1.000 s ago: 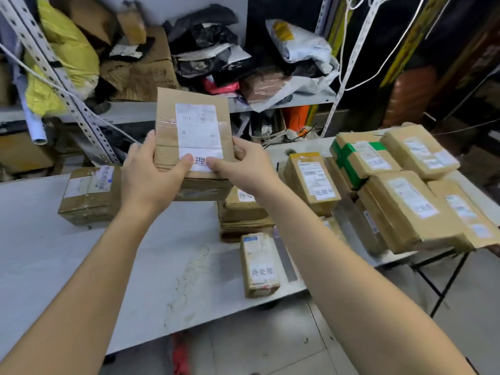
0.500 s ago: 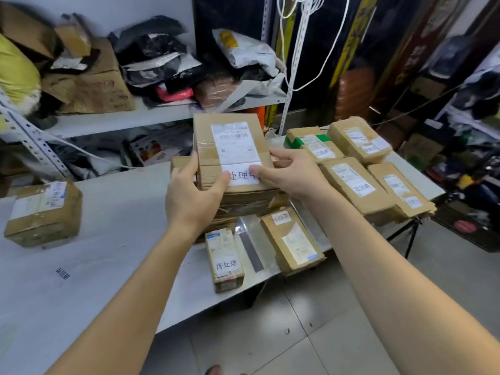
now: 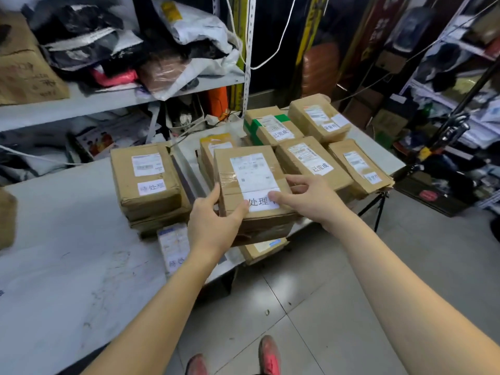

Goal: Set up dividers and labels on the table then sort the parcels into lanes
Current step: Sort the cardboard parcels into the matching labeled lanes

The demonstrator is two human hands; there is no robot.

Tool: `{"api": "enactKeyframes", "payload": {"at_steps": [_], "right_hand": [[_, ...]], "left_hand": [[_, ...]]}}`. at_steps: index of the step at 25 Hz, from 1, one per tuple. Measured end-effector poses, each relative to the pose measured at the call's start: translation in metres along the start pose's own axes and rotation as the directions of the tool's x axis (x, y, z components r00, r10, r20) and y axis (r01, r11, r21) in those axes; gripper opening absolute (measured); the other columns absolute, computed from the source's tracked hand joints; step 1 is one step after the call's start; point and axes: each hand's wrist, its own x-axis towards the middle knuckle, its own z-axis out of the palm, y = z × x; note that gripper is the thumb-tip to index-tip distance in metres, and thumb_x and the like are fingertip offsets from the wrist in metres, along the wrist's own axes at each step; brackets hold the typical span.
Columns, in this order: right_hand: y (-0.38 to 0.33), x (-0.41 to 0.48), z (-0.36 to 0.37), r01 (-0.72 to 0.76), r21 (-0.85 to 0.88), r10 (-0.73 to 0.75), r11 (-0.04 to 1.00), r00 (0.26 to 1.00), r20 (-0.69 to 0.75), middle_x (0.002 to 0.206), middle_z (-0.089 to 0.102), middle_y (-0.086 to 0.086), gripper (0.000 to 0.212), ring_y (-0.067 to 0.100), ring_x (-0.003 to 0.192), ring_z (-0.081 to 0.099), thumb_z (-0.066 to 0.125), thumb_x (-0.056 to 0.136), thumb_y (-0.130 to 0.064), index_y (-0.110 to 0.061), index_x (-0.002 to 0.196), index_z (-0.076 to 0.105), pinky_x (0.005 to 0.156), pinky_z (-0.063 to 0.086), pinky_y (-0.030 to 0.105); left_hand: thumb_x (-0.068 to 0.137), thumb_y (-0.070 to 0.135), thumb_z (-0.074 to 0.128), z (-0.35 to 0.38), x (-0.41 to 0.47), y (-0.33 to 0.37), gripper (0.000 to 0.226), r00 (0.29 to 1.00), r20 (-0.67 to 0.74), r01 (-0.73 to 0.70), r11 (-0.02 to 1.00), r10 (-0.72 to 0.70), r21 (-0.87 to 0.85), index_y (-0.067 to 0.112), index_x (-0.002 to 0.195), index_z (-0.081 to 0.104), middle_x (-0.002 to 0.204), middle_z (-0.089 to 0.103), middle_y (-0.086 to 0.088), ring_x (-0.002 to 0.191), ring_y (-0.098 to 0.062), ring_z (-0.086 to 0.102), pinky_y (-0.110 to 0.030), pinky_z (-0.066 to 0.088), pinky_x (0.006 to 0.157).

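A brown cardboard parcel [image 3: 251, 182] with a shipping label and a white paper tag rests on top of another parcel [image 3: 263, 246] near the table's front edge. My left hand [image 3: 213, 226] grips its near-left corner, thumb on the tag. My right hand [image 3: 305, 197] holds its right side, thumb on the tag too. To the left a stack of parcels [image 3: 147, 180] carries a white tag. A small tagged parcel [image 3: 173, 247] lies in front of that stack. A dark divider strip [image 3: 184, 180] runs between stack and held parcel. Several tagged parcels [image 3: 311, 161] lie to the right.
The white table [image 3: 67, 239] stretches left, with a box [image 3: 6, 217] at its left edge. Metal shelving [image 3: 108, 98] full of bags and boxes stands behind. A black tripod [image 3: 457, 125] and more shelves are on the right. My red shoes [image 3: 267, 355] are on the tiled floor.
The parcel has come down and to the right, from raised in front of me to resting on the parcel at the table's front. Both hands stay on it.
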Motion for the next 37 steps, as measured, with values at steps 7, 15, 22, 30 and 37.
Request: {"api": "enactKeyframes", "payload": {"at_steps": [7, 15, 22, 30, 37], "right_hand": [[0.074, 0.038, -0.028, 0.005, -0.1, 0.009, 0.995, 0.99, 0.142, 0.128, 0.071, -0.006, 0.074, 0.009, 0.113, 0.065, 0.086, 0.075, -0.049, -0.024, 0.141, 0.062, 0.101, 0.055, 0.041], [0.122, 0.068, -0.012, 0.042, -0.169, 0.002, 0.985, 0.967, 0.253, 0.131, 0.07, -0.01, 0.091, 0.007, 0.12, 0.064, 0.081, 0.06, -0.064, -0.03, 0.142, 0.061, 0.104, 0.054, 0.042], [0.12, 0.076, -0.002, 0.025, -0.135, 0.008, 0.991, 0.971, 0.237, 0.139, 0.066, -0.005, 0.083, 0.012, 0.127, 0.06, 0.087, 0.074, -0.048, -0.025, 0.147, 0.054, 0.106, 0.053, 0.043], [0.106, 0.078, 0.001, 0.102, -0.294, -0.041, 0.95, 0.978, 0.207, 0.146, 0.059, 0.001, 0.075, 0.02, 0.134, 0.056, 0.078, 0.087, -0.042, -0.018, 0.152, 0.047, 0.108, 0.045, 0.038], [0.034, 0.072, 0.046, 0.433, -0.381, -0.364, 0.817, 0.9, 0.24, 0.149, 0.055, -0.003, 0.067, 0.02, 0.139, 0.048, 0.073, 0.091, -0.043, -0.022, 0.15, 0.048, 0.11, 0.04, 0.036]], "left_hand": [[0.087, 0.041, 0.077, 0.076, -0.022, -0.011, 0.066, 0.99, -0.038, 0.131, 0.985, -0.135, -0.112, 0.042, 0.146, 0.048, 0.124, 0.06, 0.018, 0.108, -0.004, 0.059, -0.031, 0.057, 0.088], [0.091, 0.033, 0.074, 0.117, -0.035, -0.042, 0.073, 0.933, -0.084, 0.333, 0.928, -0.35, -0.168, 0.043, 0.153, 0.036, 0.143, 0.046, 0.009, 0.127, -0.012, 0.046, -0.035, 0.048, 0.101], [0.094, 0.035, 0.07, 0.114, -0.018, -0.041, 0.072, 0.952, -0.091, 0.287, 0.955, -0.293, -0.073, 0.04, 0.155, 0.032, 0.127, 0.039, 0.018, 0.119, -0.001, 0.039, -0.014, 0.041, 0.085], [0.094, 0.038, 0.069, 0.095, -0.019, -0.027, 0.065, 0.966, -0.13, 0.234, 0.969, -0.223, 0.081, 0.032, 0.152, 0.041, 0.142, 0.05, 0.013, 0.134, -0.012, 0.047, -0.031, 0.044, 0.103], [0.097, 0.043, 0.063, -0.015, -0.021, -0.019, 0.066, 0.956, -0.271, 0.203, 0.923, -0.115, 0.326, 0.027, 0.156, 0.036, 0.153, 0.046, 0.003, 0.138, -0.018, 0.046, -0.038, 0.044, 0.11]]}}
